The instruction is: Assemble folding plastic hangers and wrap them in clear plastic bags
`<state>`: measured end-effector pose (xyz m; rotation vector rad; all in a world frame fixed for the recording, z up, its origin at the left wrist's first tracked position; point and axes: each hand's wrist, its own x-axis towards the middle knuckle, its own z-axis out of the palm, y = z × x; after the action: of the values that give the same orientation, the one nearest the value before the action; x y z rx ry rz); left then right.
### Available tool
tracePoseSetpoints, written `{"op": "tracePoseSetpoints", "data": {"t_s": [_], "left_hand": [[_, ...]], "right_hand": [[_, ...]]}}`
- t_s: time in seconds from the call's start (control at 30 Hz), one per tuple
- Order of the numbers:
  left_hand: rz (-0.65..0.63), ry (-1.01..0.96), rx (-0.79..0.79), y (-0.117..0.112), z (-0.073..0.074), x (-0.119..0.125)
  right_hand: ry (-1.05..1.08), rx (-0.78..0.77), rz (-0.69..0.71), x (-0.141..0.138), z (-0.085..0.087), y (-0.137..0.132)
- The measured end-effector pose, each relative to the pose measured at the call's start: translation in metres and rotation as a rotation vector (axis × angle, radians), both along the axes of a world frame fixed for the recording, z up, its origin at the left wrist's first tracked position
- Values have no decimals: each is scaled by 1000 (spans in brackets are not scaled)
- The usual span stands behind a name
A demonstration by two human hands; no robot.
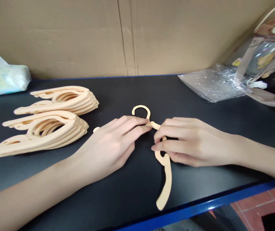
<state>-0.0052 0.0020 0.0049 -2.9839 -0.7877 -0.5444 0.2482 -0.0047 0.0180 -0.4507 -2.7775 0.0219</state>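
A cream plastic folding clothes hanger (166, 184) lies on the black tabletop between my hands. Its hook points away from me, and one arm is bent down toward the table's front edge. My left hand (114, 141) lies over the hanger's left side, its fingertips closed at the base of the hook. A small cream tip shows past the back of that hand. With bent fingers, my right hand (188, 141) grips the right arm around its joint. Both hands hide much of the hanger's middle.
Two stacks of folded cream hangers, a rear stack (77, 99) and a front stack (62, 131), lie at left. Behind them is a soft tissue pack (6, 78). Clear plastic wrap (214, 83) and a strapped transparent bottle (260, 54) are at back right. Cardboard (79, 38) stands behind the table.
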Motion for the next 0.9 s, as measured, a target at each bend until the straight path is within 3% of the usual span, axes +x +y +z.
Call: {"op": "tracePoseSetpoints", "data": {"t_s": [0.33,0.5,0.63,0.77,0.9], "left_hand": [[-63,-70,-23,0,-5,-4],[-34,-81,93,-2,-1,-2],[-32,-50,132,-5,4,1],[-84,-37,72,-6,2,2],[-71,-45,122,-7,1,1]], "right_hand": [[-12,-43,-83,13,4,16],[49,-82,-251,14,0,19],[-30,4,-343,14,-3,22],[-48,-40,-313,16,1,22],[2,-105,-252,16,3,20]]}}
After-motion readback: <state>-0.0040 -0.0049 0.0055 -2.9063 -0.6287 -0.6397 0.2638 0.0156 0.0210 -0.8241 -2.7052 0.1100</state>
